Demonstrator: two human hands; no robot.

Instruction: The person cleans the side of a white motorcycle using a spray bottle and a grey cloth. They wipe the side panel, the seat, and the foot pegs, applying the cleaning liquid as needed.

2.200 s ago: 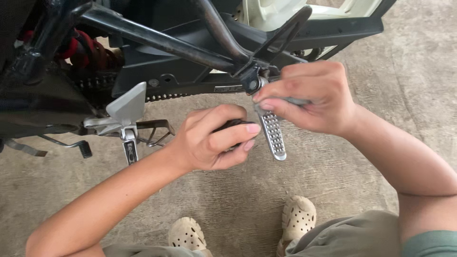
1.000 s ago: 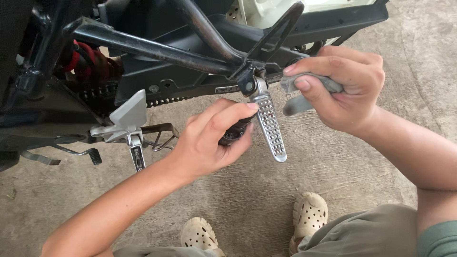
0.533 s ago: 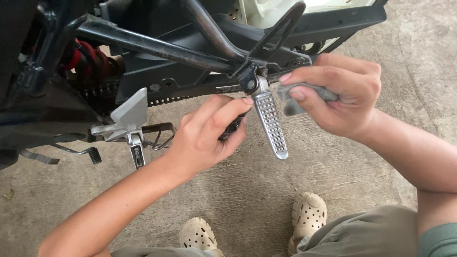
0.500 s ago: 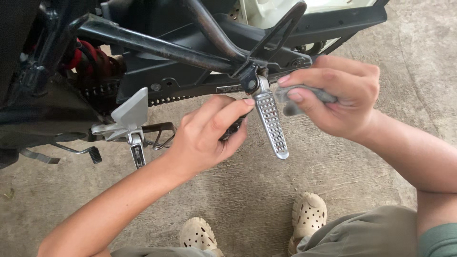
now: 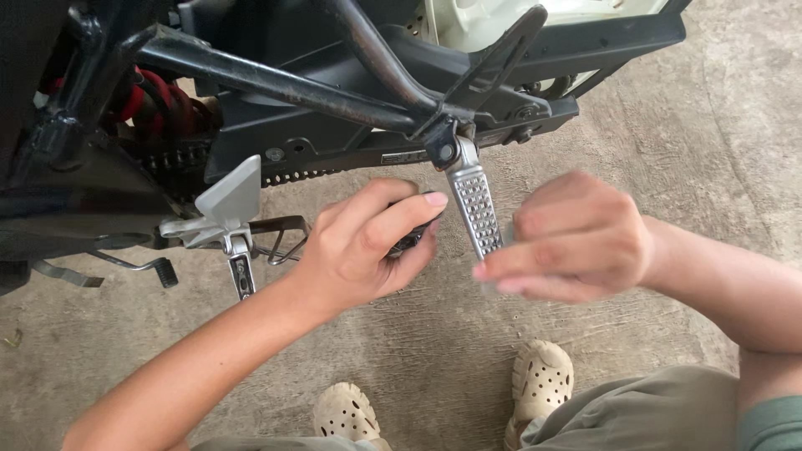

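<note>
Between left hand (image 5: 363, 246) and right hand (image 5: 572, 242) hangs a ribbed silver footpeg (image 5: 474, 209).

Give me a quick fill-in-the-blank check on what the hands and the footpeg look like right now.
1. The left hand is closed around a small ____-coloured object.
2. The silver footpeg hangs from its pivot pointing ____.
3. The blurred right hand is just to the ____ of the footpeg in the picture.
4. Behind the frame, the coil spring is ____.

Missing words: black; down; right; red
</note>
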